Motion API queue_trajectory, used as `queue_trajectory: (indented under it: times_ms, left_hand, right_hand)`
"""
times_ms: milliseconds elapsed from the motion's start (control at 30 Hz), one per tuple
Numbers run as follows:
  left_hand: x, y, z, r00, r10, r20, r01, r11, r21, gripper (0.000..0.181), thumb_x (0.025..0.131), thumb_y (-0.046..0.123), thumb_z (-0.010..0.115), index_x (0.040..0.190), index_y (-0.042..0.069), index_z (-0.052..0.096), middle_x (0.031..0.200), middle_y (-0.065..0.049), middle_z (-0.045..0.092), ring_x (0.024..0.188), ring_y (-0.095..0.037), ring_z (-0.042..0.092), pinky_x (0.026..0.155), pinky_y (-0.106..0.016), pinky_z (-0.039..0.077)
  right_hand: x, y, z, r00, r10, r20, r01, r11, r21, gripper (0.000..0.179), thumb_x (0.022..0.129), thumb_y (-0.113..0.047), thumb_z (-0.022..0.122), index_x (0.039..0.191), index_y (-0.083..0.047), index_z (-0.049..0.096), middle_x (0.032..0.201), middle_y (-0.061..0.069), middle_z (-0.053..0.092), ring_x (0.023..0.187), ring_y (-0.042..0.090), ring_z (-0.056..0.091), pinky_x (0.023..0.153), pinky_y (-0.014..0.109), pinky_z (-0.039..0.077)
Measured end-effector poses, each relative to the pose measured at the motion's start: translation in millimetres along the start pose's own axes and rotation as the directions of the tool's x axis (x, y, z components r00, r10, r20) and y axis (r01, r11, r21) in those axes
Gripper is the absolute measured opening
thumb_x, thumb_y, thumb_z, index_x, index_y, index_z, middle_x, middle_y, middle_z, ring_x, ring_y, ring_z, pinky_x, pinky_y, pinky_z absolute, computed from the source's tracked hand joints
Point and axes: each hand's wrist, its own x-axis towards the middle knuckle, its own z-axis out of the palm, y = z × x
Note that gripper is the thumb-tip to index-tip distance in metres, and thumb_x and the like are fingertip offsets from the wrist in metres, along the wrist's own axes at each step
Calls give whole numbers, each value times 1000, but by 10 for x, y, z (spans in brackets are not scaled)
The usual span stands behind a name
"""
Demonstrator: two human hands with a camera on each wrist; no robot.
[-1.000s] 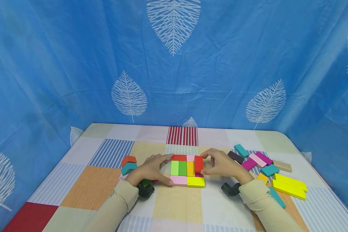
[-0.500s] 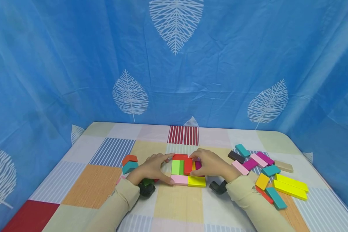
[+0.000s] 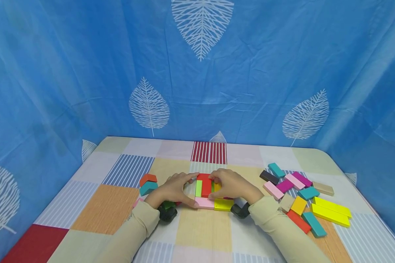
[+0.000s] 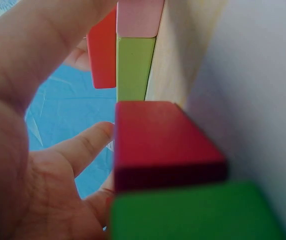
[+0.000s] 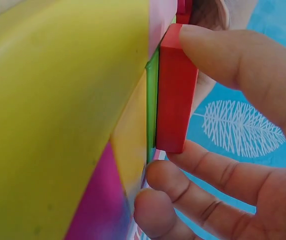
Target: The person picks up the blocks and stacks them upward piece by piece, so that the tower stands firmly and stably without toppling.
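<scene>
Flat coloured blocks form a tight rectangle at mid table. A pink block (image 3: 204,203) and a yellow block (image 3: 224,205) line its near side; a light green block (image 3: 198,188) shows inside. My right hand (image 3: 235,185) pinches a red block (image 3: 206,188) between thumb and fingers, above the rectangle. In the right wrist view that red block (image 5: 175,95) stands just over a green one (image 5: 153,107). My left hand (image 3: 172,190) spans the left side, thumb at the pink block and fingers, fairly straight, by the far red edge. Part of the rectangle is hidden by the right hand.
Loose blocks lie at right, among them long yellow ones (image 3: 330,213), a black one (image 3: 269,177) and a teal one (image 3: 314,224). Left of the rectangle are an orange block (image 3: 148,179) and a teal block (image 3: 148,188). Green and crimson blocks (image 4: 158,135) sit by my left wrist.
My right hand has carried the red block leftward, from the rectangle's right side to above its green blocks. The left hand has stayed at the left edge.
</scene>
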Motion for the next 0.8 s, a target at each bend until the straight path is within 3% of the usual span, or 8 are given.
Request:
queue_trajectory:
  times_ms: [567,667,800]
  left_hand:
    - [-5,19,-13,1000,15,3,-15,1000,-4,105,76,43,96,164,14,46,123,-1,59,119,-24,49,104,-49,42]
    - [2,10,-9,1000,7,4,-7,1000,3,106,76,44,96,165,15,46,124,-1,60,118,-22,49,102,-46,42]
    - [8,-1,2,1000,-9,1,9,1000,5,107,75,45,96,165,16,45,126,-1,60,117,-21,49,101,-45,42]
  right_hand:
    - [9,-17,-1,1000,-6,-6,6,1000,7,57,81,-30,96,124,0,74,98,1,68,91,18,60,85,36,56]
    - [-11,15,-22,1000,-12,0,12,999,41,60,81,-29,96,128,-1,72,103,2,69,94,18,60,86,36,56]
    - [-80,106,-92,999,-41,-2,40,988,146,59,84,-22,93,133,0,70,107,5,69,88,16,59,78,30,57]
